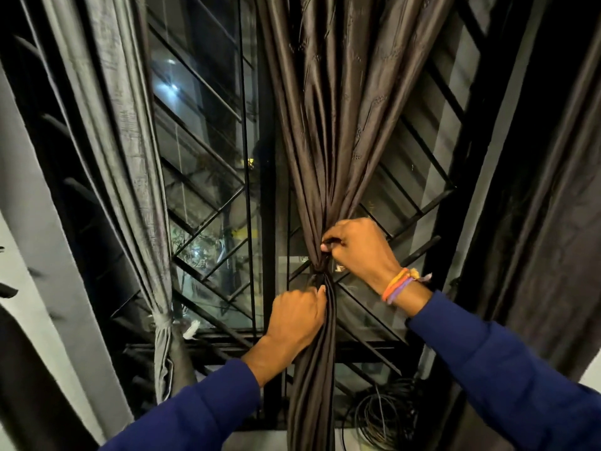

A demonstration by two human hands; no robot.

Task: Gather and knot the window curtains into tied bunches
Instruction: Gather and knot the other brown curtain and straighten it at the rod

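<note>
Our left hand [297, 315] grips the brown curtain [331, 141] just below its knot [320, 275], the tail hanging straight down. Directly above, our right hand [357, 249] pinches the gathered folds. Beyond hangs the tied grey curtain [130, 157].

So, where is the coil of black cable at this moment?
In the head view the coil of black cable lies low on the right, by the window's foot, beside the brown curtain and under the right sleeve.
</note>
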